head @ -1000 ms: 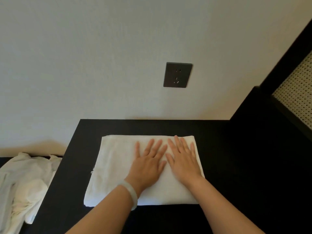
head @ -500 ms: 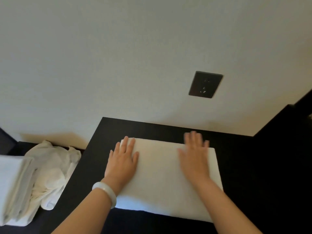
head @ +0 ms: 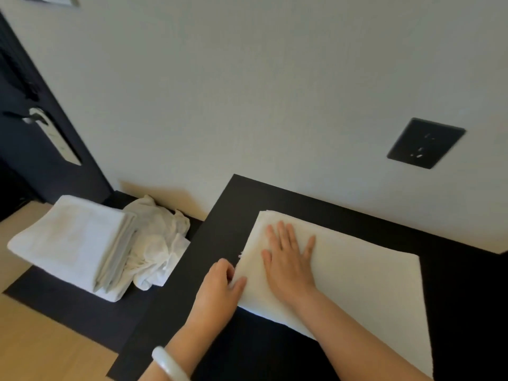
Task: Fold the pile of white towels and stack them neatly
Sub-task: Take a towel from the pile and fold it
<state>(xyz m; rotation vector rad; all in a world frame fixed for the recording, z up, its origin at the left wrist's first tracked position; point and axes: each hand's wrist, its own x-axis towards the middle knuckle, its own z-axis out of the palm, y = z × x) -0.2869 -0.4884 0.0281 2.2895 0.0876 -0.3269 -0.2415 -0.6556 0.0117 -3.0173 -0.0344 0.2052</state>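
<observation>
Closest in, we see the fingers (head: 224, 266) of the left hand (head: 217, 292) curled at the left edge of the folded towel (head: 357, 284), with the thumb lying on top of its near left corner, so the hand pinches that edge between thumb and fingers. Motion blur softens the fingertips, and we cannot tell how far they reach under the cloth. Just beside it, the fingers (head: 284, 232) of the right hand (head: 288, 268) are straight and spread, and the palm presses flat on the left part of the towel without gripping it.

Moving outward, we note a pale bracelet (head: 169, 362) on the left wrist. Both bare forearms enter from the bottom edge, the right one lying across the towel's near side.

The towel is a white rectangle with thick layered edges, lying flat on the black table (head: 228, 221). Its far left corner sits near the table's back edge, and its right end runs out toward the bottom right of the view.

Further left, on a lower black surface (head: 68, 303), we find a stack of folded towels (head: 74, 243) with its layered edges facing the table. A crumpled pile of white towels (head: 156, 243) touches its right side and sits between the stack and the table.

Behind everything rises a pale wall (head: 247, 92) with a dark socket plate (head: 426, 143) above the table. At far left stands a dark door (head: 16, 166) with a metal handle (head: 52, 136), and light wooden floor (head: 41, 353) shows at the bottom left.
</observation>
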